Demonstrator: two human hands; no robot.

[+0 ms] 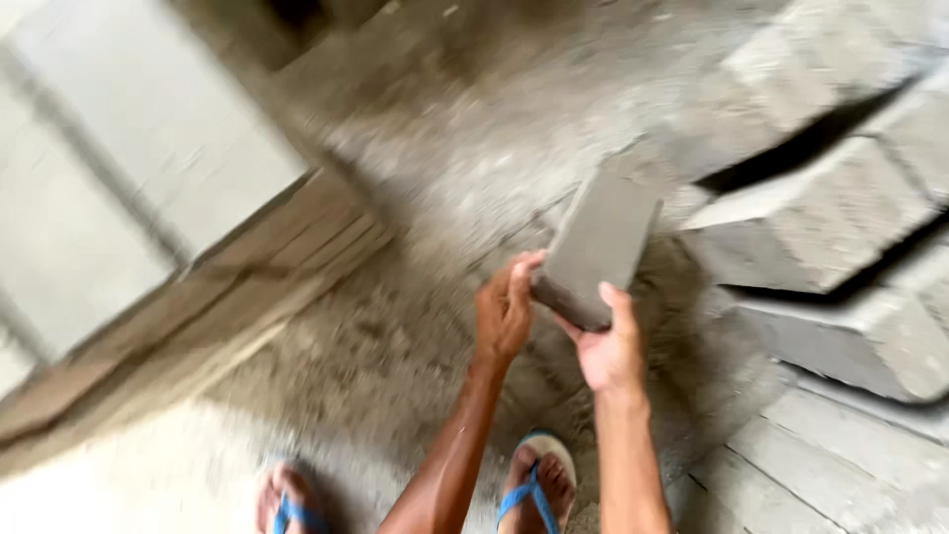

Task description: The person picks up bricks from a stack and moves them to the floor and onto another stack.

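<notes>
A grey concrete block (598, 242) is held up in front of me, tilted, its near end in both hands. My left hand (502, 314) grips the block's near left corner. Under the near right edge, my right hand (611, 346) has its thumb up along the side. Both forearms reach up from the bottom of the view. The picture is motion-blurred.
A stack of grey concrete blocks (830, 213) fills the right side. A block wall (109, 188) with a wooden plank (227, 297) along its base runs on the left. Sandy, dusty floor (395, 336) lies below. My feet in blue sandals (534, 485) stand at the bottom.
</notes>
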